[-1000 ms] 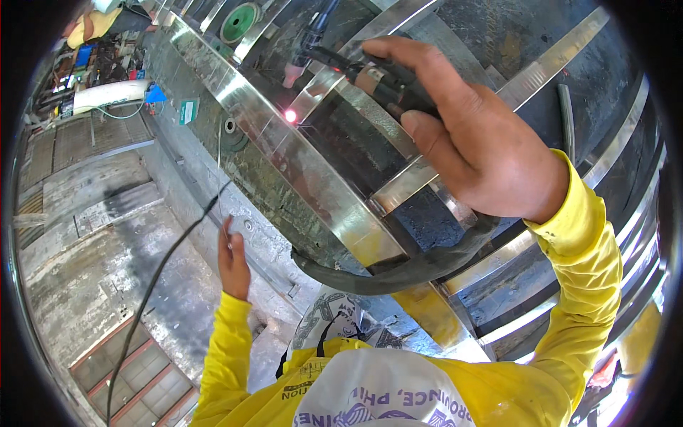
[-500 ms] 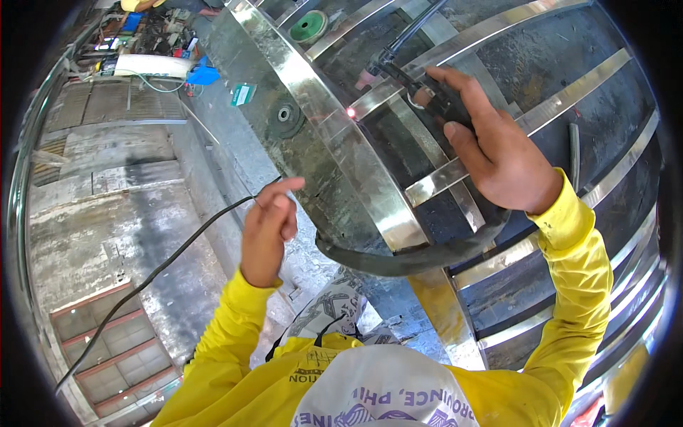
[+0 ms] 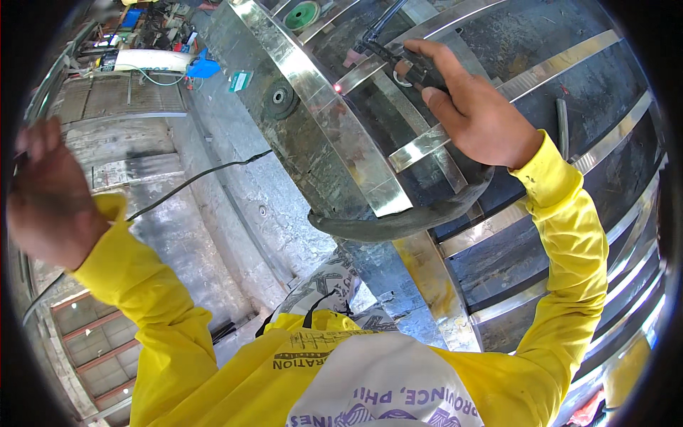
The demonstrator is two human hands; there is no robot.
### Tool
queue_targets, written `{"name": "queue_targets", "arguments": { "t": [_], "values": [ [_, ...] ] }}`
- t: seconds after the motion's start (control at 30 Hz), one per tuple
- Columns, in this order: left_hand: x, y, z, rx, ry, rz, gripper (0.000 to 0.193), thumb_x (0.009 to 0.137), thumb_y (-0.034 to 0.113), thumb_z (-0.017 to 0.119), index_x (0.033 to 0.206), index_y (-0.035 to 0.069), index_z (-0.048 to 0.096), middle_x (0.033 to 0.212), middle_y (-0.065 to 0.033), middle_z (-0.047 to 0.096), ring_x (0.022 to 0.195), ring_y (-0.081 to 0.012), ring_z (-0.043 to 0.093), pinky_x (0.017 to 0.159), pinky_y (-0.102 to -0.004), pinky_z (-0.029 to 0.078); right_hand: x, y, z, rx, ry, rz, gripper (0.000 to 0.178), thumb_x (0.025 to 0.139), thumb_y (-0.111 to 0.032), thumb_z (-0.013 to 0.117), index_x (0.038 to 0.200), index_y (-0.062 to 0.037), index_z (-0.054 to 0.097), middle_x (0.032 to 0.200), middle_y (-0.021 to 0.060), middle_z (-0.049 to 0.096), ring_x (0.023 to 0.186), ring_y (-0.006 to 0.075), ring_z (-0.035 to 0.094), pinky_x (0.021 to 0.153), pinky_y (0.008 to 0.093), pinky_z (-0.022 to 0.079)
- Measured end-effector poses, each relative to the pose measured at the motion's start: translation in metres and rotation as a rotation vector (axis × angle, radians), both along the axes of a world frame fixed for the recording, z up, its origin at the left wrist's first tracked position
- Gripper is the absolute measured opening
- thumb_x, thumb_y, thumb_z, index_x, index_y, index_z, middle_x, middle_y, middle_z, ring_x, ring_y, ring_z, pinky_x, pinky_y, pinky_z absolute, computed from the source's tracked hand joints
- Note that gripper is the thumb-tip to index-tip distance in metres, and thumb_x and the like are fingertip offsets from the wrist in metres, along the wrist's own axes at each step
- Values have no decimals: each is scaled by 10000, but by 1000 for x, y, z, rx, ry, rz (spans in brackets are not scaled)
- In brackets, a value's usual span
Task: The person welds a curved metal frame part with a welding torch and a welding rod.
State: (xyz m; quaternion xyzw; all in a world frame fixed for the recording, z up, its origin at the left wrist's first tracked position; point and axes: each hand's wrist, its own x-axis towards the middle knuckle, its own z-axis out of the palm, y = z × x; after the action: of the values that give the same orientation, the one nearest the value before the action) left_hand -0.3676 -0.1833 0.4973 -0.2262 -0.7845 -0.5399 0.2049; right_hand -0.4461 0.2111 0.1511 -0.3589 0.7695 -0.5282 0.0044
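My right hand [image 3: 491, 124] is closed round the black handle of a welding torch [image 3: 380, 48], its pinkish cup lying over the metal frame. Near the cup, a small red-glowing spot [image 3: 338, 88] marks the joint where a crossbar [image 3: 363, 74] meets the long shiny rail [image 3: 324, 114]. A thick dark sleeved hose [image 3: 398, 224] sags below my right wrist and crosses the rail's lower end. Raised at the far left, my left hand [image 3: 53, 199] is smeared by motion; its fingers look bent near something dark that I cannot make out.
Several shiny crossbars [image 3: 562, 67] span the dark worktable. A grinding disc [image 3: 280, 98] and a green disc [image 3: 302, 14] lie beyond the rail. A black cable [image 3: 206, 173] runs over the floor at the left. Farther back are a white cylinder [image 3: 153, 61] and cluttered tools.
My left hand has swung up and left from beside the table to the picture's left edge. My right hand keeps its hold on the torch; the whole view has shifted slightly.
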Motion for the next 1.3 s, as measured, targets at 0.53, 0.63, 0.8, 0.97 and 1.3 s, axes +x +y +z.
{"name": "queue_targets", "arguments": {
  "t": [0.53,0.63,0.8,0.97,1.3],
  "values": [
    [-36,-35,-271,-195,-816,430,306,1192,280,583,1376,81,726,1118,-106,796,934,-195,768,871,-331,628,1,7,8,46,-110,18,606,1125,-121,569,1686,-72,347,769,280,685,782,507,707,772,598,530],
    [-67,-63,-229,-118,-616,543,354,1155,220,587,1434,28,688,1153,-148,824,999,-231,822,898,-350,661,-1,2,14,49,-153,10,606,1124,-127,572,1685,-72,349,761,279,681,781,513,703,781,606,523],
    [-138,-67,-103,-140,-576,694,491,1112,150,503,1546,-37,632,1456,-220,753,1391,-279,726,1176,-375,575,-3,6,12,16,-117,8,604,1120,-150,577,1678,-74,357,916,347,719,937,572,708,864,637,526],
    [-182,-188,-29,334,-545,596,545,1108,184,495,1541,-140,565,1548,-275,683,1445,-359,686,1243,-449,558,-1,6,7,19,-177,16,637,1119,-163,577,1702,-85,332,1052,377,745,1033,583,722,947,636,540],
    [-117,-428,88,631,-226,966,623,1105,359,585,1473,-141,539,1341,-280,730,1203,-431,777,1022,-497,681,0,15,30,123,-353,62,609,1157,-158,547,1719,-102,318,1151,345,745,1093,527,744,1006,558,549]
  ]
}}
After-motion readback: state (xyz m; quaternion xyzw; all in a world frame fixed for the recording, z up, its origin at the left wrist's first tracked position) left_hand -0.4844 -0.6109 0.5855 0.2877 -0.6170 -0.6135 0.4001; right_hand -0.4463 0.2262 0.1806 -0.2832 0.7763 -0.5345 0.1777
